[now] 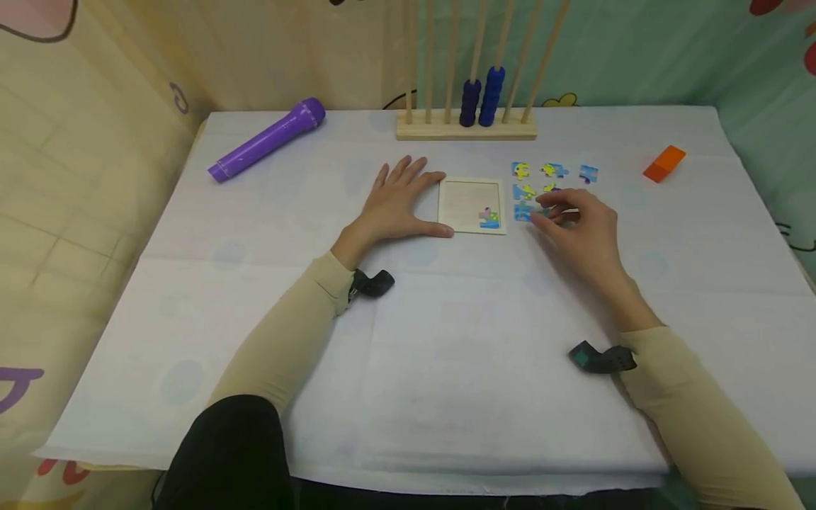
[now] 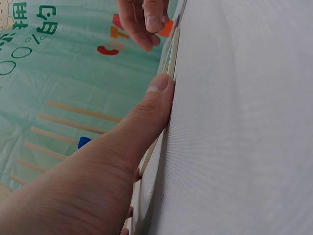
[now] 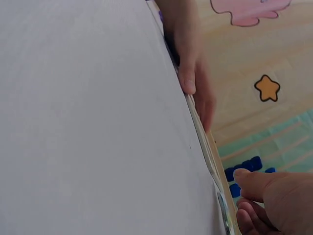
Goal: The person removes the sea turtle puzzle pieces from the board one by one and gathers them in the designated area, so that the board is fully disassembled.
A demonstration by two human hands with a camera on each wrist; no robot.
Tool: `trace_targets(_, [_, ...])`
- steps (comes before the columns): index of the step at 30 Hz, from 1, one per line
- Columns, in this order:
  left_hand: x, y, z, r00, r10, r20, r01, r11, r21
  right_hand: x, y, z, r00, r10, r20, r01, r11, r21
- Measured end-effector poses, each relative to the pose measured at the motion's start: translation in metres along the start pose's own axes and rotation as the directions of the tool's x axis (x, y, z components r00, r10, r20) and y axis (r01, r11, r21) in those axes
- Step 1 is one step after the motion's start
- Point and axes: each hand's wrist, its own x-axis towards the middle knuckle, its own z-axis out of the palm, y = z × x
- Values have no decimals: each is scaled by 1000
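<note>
On the white cloth lies a shallow square puzzle tray (image 1: 462, 205), with one coloured jigsaw piece (image 1: 489, 219) in its lower right corner. My left hand (image 1: 398, 202) spreads around the tray's left side, its thumb touching the near edge and its index finger the far left corner. In the left wrist view the thumb (image 2: 156, 95) presses along the tray's rim. My right hand (image 1: 583, 223) is bent just over the loose jigsaw pieces (image 1: 523, 212) right of the tray. Its thumb (image 3: 249, 181) and fingers stand apart, with nothing visible between them; the fingers partly cover some pieces.
A wooden rod stand (image 1: 465, 127) with dark blue beads is at the table's back. A purple toy microphone (image 1: 268, 142) lies at the back left, and an orange block (image 1: 664, 163) sits at the right. Printed curtains (image 1: 637, 57) hang behind the table.
</note>
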Motion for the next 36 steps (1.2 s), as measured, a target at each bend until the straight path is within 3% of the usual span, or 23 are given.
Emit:
trace_targets(6, [-1, 2, -1, 1000, 2, -5, -2, 1000, 2, 10, -17, 19, 994, -75, 79, 74, 997, 22])
trace_targets(14, [0, 3, 0, 1000, 5, -3, -5, 1000, 7, 13, -22, 38, 992, -51, 118, 49, 999, 21])
trace_targets(23, [-3, 1, -5, 1000, -2, -4, 3, 1000, 20, 14, -28, 45, 983, -63, 171, 63, 998, 7])
trace_targets(31, [-2, 1, -4, 1000, 10, -4, -10, 1000, 19, 19, -32, 43, 969, 18, 247, -14, 1000, -17])
trace_targets(36, [0, 3, -1, 1000, 6, -10, -6, 1000, 17, 18, -29, 41, 971, 1, 239, -2, 1000, 4])
